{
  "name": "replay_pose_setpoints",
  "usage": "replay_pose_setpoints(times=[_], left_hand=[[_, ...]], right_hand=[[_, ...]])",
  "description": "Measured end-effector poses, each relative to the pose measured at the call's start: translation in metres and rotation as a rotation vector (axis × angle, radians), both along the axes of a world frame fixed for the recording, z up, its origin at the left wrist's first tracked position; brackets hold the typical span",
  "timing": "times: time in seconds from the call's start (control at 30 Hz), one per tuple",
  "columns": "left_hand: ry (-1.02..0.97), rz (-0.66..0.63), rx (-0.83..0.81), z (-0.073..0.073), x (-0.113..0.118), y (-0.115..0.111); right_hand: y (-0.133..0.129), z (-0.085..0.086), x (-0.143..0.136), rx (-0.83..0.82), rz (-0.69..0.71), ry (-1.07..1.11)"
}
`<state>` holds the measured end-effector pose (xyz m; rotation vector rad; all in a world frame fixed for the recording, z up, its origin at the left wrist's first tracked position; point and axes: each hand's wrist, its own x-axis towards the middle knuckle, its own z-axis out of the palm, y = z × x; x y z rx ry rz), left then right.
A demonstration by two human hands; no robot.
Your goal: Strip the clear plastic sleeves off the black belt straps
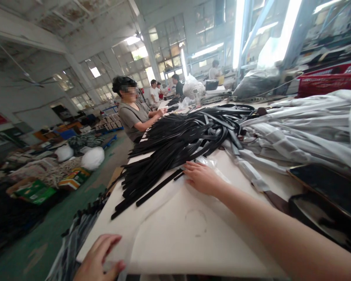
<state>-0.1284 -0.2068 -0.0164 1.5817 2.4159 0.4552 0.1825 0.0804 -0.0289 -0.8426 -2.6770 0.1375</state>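
My right hand (201, 178) lies over the white tabletop (169, 238), fingers stretched out beside a heap of long black straps (175, 142). Its fingertips reach the end of a short black strip (178, 174); I cannot make out any grip on it. One separate black strap (158, 188) lies just left of that strip. Clear plastic film (207, 160) shows behind the hand. At the near left corner of the table, my left hand (99, 259) is open, thumb and fingers apart, with nothing between them.
White-wrapped straps (292, 121) cover the table's right side, near a dark flat object (327, 187). More wrapped straps (73, 242) hang beyond the left edge. A co-worker (133, 113) stands at the far left side. A red crate (329, 80) sits at the back right.
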Motion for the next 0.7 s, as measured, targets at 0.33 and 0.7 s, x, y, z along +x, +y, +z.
replay_pose_setpoints(times=[0.33,0.7], left_hand=[[0.062,-0.279,-0.046,0.029,0.071,0.095],[0.021,-0.173,-0.003,0.019,0.034,0.130]], right_hand=[[-0.017,0.039,0.017,0.057,-0.383,-0.116],[-0.071,0.006,-0.045,-0.101,0.469,0.104]])
